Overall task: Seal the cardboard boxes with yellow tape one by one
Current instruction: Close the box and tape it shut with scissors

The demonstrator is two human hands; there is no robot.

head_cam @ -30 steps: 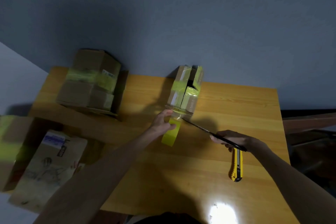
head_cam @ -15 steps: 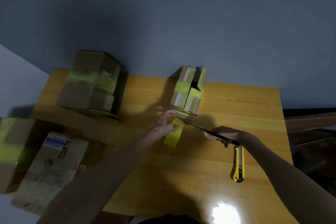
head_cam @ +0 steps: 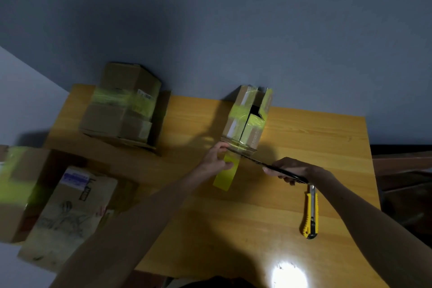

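A yellow utility knife point(head_cam: 310, 213) lies on the wooden table point(head_cam: 233, 229) near the right hand point(head_cam: 292, 170), which grips black scissors point(head_cam: 254, 161). Their blades reach the yellow tape strip point(head_cam: 226, 176), pinched by the left hand point(head_cam: 216, 161) just below the small cardboard box point(head_cam: 247, 121); taped boxes point(head_cam: 124, 105) stand farther left

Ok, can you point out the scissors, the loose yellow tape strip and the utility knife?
scissors point(head_cam: 253, 161): head view, on the dark blades.
yellow tape strip point(head_cam: 226, 175): head view, middle of the hanging piece.
utility knife point(head_cam: 311, 214): head view, on its yellow handle.
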